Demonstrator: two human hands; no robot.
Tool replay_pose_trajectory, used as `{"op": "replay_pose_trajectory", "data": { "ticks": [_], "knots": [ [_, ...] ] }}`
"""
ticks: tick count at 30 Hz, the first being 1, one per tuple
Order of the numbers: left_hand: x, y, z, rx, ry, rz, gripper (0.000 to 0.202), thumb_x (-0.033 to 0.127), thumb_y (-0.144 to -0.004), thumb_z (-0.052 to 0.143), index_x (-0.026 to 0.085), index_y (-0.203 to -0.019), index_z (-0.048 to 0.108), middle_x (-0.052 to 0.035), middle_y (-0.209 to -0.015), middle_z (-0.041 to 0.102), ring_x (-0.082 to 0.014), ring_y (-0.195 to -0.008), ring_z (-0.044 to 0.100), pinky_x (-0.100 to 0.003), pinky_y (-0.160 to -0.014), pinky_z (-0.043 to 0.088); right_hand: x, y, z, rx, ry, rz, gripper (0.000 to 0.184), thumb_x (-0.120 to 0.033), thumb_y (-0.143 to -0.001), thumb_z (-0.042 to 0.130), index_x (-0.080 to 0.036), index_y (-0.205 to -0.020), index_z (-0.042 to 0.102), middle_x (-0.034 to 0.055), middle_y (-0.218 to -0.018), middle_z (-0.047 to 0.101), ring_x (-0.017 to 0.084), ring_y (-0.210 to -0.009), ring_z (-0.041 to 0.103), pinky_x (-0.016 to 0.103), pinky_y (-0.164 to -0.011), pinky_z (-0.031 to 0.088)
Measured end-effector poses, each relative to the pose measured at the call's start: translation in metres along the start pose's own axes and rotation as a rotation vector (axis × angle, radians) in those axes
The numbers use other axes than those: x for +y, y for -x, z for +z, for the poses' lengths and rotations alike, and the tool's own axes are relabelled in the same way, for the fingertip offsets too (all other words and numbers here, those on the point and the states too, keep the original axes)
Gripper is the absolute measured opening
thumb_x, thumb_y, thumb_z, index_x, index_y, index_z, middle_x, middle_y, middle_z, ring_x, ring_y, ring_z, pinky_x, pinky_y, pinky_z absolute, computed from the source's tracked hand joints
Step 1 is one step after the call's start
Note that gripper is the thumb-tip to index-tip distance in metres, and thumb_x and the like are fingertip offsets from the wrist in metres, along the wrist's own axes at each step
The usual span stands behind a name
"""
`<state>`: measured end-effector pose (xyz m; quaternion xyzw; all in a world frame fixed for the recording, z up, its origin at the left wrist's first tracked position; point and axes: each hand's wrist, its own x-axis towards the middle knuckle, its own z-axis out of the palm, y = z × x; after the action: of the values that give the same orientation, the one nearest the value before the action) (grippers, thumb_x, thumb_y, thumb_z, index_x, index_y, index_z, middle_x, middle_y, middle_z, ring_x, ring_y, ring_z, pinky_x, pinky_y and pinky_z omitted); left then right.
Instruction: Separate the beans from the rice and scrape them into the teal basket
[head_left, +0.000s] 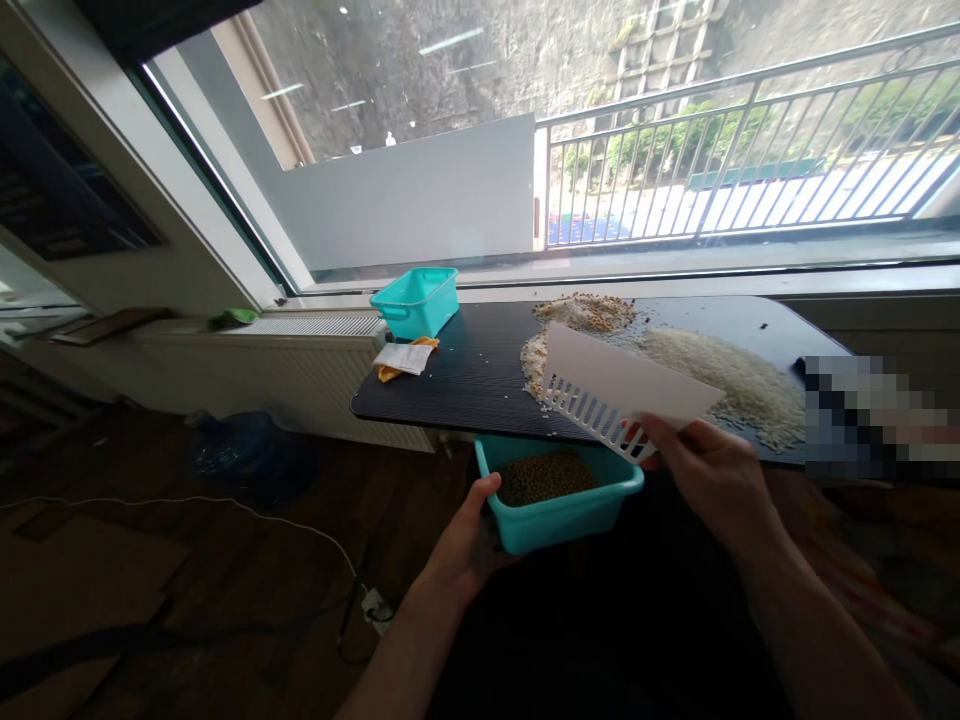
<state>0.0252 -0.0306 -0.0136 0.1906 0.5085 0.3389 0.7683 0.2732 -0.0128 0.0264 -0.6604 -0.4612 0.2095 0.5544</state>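
My left hand is closed on the left end of a turquoise plastic basket, thumb over the rim. Small brownish-green grains cover its bottom. The basket is held just below the table's front edge. In my right hand is a white plastic sheet with a row of slots along its lower edge. It tilts above the table and the basket's right end. Behind the sheet lie a pile of white rice and a mixed pile of grains, both partly hidden by it.
A second turquoise basket stands at the back left of the dark table. Near it lies a white paper on a yellow piece. A radiator, a large blue water bottle and a white cable are at the left.
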Motion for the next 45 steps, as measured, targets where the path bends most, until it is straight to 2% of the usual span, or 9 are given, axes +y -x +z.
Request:
{"op": "replay_pose_trajectory", "data": {
  "ticks": [6, 12, 17, 24, 29, 36, 40, 45],
  "knots": [
    [0.0, 0.0, 0.002, -0.008, 0.019, -0.004, 0.055, 0.054, -0.083, 0.05, 0.021, -0.128, 0.051, -0.0124, -0.116, 0.064, -0.0276, -0.101, 0.062, -0.04, -0.084, 0.049, 0.003, -0.007, -0.009, 0.094, 0.028, 0.043, 0.028, -0.048, -0.071, 0.068, -0.02, -0.071, 0.071, 0.0016, -0.058, 0.069, 0.017, -0.051, 0.064, 0.027, -0.048, 0.048],
    [0.0, 0.001, 0.005, -0.01, 0.009, -0.013, 0.056, 0.055, -0.084, 0.049, 0.02, -0.127, 0.051, -0.0129, -0.112, 0.065, -0.0283, -0.102, 0.061, -0.04, -0.083, 0.049, -0.005, -0.015, -0.005, 0.009, 0.023, 0.041, 0.027, -0.046, -0.068, 0.069, -0.02, -0.067, 0.071, 0.0001, -0.053, 0.067, 0.016, -0.047, 0.062, 0.027, -0.046, 0.047],
    [0.001, 0.002, 0.006, 0.015, -0.007, -0.016, 0.056, 0.054, -0.084, 0.049, 0.019, -0.127, 0.052, -0.0136, -0.109, 0.066, -0.0284, -0.101, 0.062, -0.039, -0.081, 0.049, -0.004, -0.019, 0.005, -0.004, -0.032, 0.031, 0.028, -0.047, -0.07, 0.067, -0.019, -0.073, 0.072, 0.0014, -0.069, 0.073, 0.014, -0.05, 0.063, 0.026, -0.049, 0.051],
    [0.001, 0.001, 0.005, -0.009, 0.013, -0.013, 0.055, 0.054, -0.084, 0.049, 0.021, -0.127, 0.052, -0.0121, -0.113, 0.065, -0.0272, -0.099, 0.062, -0.04, -0.083, 0.049, -0.005, -0.02, 0.007, -0.062, -0.073, 0.024, 0.027, -0.045, -0.068, 0.07, -0.019, -0.071, 0.072, 0.0021, -0.068, 0.073, 0.014, -0.049, 0.062, 0.027, -0.049, 0.053],
    [0.0, 0.0, 0.004, -0.014, 0.021, -0.008, 0.058, 0.056, -0.082, 0.051, 0.02, -0.129, 0.051, -0.0124, -0.11, 0.066, -0.028, -0.1, 0.062, -0.039, -0.082, 0.048, -0.004, -0.019, 0.005, -0.046, -0.079, 0.028, 0.027, -0.046, -0.069, 0.069, -0.019, -0.075, 0.073, 0.0022, -0.072, 0.074, 0.014, -0.051, 0.063, 0.026, -0.05, 0.053],
    [0.0, -0.001, 0.003, -0.03, 0.013, -0.029, 0.059, 0.057, -0.084, 0.047, 0.02, -0.13, 0.051, -0.0124, -0.115, 0.065, -0.027, -0.1, 0.062, -0.036, -0.08, 0.047, -0.003, -0.022, 0.009, -0.073, -0.064, 0.014, 0.027, -0.046, -0.066, 0.07, -0.018, -0.069, 0.073, 0.0013, -0.063, 0.071, 0.014, -0.049, 0.062, 0.026, -0.049, 0.052],
    [0.0, -0.002, 0.003, -0.028, 0.02, -0.025, 0.058, 0.056, -0.084, 0.049, 0.021, -0.13, 0.051, -0.012, -0.117, 0.064, -0.0264, -0.098, 0.062, -0.036, -0.079, 0.047, -0.008, -0.022, 0.008, -0.083, -0.058, 0.0, 0.028, -0.046, -0.068, 0.069, -0.018, -0.073, 0.074, 0.0017, -0.068, 0.073, 0.013, -0.051, 0.062, 0.026, -0.053, 0.053],
    [0.001, -0.001, 0.004, -0.023, 0.026, -0.028, 0.059, 0.057, -0.082, 0.051, 0.019, -0.127, 0.053, -0.0132, -0.112, 0.066, -0.0269, -0.096, 0.062, -0.036, -0.079, 0.047, -0.01, -0.029, 0.017, -0.104, -0.049, -0.023, 0.028, -0.045, -0.069, 0.067, -0.018, -0.071, 0.073, 0.0021, -0.066, 0.072, 0.013, -0.051, 0.06, 0.026, -0.052, 0.052]
  ]
}}
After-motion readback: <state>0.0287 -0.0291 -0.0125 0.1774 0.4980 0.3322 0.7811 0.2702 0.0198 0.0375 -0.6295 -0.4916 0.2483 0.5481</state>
